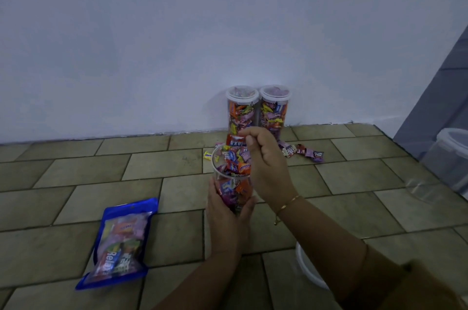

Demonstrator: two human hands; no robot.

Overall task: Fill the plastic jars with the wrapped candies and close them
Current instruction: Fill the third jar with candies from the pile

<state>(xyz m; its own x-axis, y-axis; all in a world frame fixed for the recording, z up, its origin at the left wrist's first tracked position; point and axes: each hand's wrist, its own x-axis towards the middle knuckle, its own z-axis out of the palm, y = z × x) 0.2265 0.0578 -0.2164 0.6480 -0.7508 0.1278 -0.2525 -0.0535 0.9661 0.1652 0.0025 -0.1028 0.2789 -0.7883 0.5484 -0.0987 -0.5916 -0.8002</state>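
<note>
Tiled floor (76,170) against a pale wall (177,31) serves as the workplace, where a person fills an open jar (231,183) with wrapped candies. Left hand (222,211) grips the jar low on its body, fingers curled round the clear plastic and holding it tilted toward the camera. Right hand (266,158) hovers at the jar's mouth, its fingers pinching a red candy (235,141) just above the rim. By the look of it, the jar is nearly full, with sweets heaped close to the top, and it has no lid on yet.

Two closed jars (258,109), packed with candies and capped, stand side by side against the wall behind, so that part of the job appears done. Loose candies (301,151) lie scattered on the floor just right of the open jar, with one yellow piece to its left. A blue pouch (119,244), still holding sweets, lies flat on the floor well to the left. A white lid (309,269) seems to rest on the floor below the right forearm, partly hidden. What remains, judging from this: topping up, capping this jar, and clearing the leftovers
</note>
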